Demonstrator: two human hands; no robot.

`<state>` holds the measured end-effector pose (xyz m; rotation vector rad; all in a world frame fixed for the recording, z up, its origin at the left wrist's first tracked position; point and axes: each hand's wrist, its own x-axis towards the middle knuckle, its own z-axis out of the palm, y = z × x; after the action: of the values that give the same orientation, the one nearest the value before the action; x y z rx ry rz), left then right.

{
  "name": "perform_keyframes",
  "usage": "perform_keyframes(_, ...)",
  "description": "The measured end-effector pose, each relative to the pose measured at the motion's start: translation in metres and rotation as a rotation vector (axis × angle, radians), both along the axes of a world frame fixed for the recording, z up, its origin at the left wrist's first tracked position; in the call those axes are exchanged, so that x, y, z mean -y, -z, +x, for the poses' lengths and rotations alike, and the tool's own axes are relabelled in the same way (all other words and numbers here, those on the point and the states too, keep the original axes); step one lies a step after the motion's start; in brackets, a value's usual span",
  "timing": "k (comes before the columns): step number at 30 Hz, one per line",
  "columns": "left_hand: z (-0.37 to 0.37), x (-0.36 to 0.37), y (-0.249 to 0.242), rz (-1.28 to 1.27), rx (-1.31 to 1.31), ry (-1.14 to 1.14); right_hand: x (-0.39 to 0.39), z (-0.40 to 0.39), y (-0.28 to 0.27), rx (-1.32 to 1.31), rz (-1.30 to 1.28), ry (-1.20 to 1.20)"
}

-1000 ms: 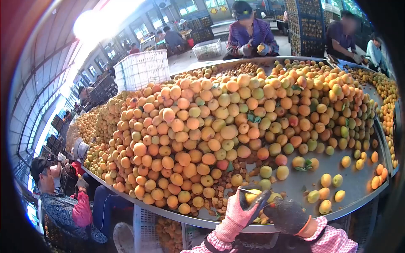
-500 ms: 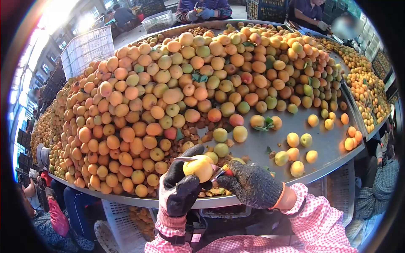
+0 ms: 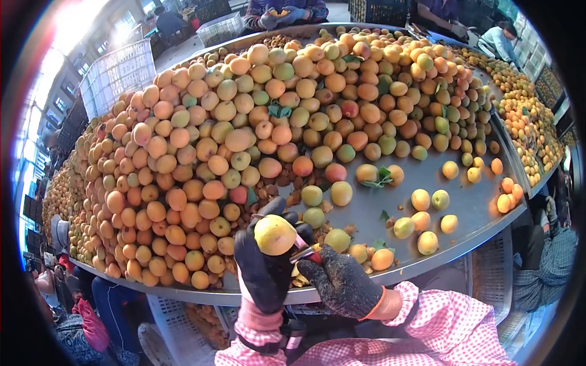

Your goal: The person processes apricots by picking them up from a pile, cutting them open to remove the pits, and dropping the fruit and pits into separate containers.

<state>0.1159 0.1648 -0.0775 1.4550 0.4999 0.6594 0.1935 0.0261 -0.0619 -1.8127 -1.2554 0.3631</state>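
Note:
My left hand (image 3: 262, 271), in a black-palmed glove, is wrapped round a yellow apricot (image 3: 274, 235) above the table's near edge. Black-gloved as well, my right hand (image 3: 351, 282) closes on a small red-handled cutting tool (image 3: 304, 251). The tool's metal end is against or very near the apricot's lower right side; the exact contact is hidden. Just beyond my hands lie a greenish apricot (image 3: 337, 240) and an orange apricot (image 3: 383, 259). Cut scraps (image 3: 300, 279) show on the table between my hands.
A large heap of apricots (image 3: 201, 146) covers the left and back of the metal table (image 3: 366, 210). Loose apricots (image 3: 421, 219) lie at right. White crates (image 3: 183, 329) stand below the edge, and another crate (image 3: 119, 76) is behind. Several other people work around the tables.
Both hands have shifted slightly left, with the apricot turned in my left hand. The right hand has lowered a little, uncovering apricots behind it. The view has shifted slightly.

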Motion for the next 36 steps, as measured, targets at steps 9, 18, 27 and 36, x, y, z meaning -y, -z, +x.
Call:
perform_keyframes(9, -0.015, 0.005, -0.049, -0.305, 0.071, 0.132, 0.004, 0.017, -0.032, 0.158, -0.087, -0.149)
perform_keyframes(18, -0.019, 0.006, -0.034, -0.449, 0.244, 0.112, 0.001, 0.031, -0.014, -0.147, 0.080, -0.264)
perform_keyframes(27, -0.037, -0.027, -0.055, -0.325, -0.077, 0.343, 0.009, 0.042, -0.029, 0.073, -0.253, -0.216)
perform_keyframes(36, -0.009, 0.003, -0.025, -0.433, 0.074, -0.004, 0.007, 0.022, -0.023, 0.589, -0.188, -0.171)
